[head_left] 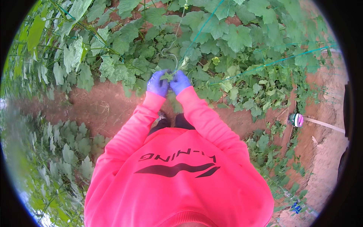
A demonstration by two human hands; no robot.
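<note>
Your left hand (159, 83), purple-gloved, upper centre of the frame, fingers curled beside a vine tip (166, 76); your right hand (180, 82), gloved alike, just right of that tip, near the lower end of a green string (204, 25); whether either hand grips, cannot tell; leaves (238, 38), massed along the top; soil (94, 106), reddish, left of your pink sleeves (128, 130); one tub (295, 120), right edge.
</note>
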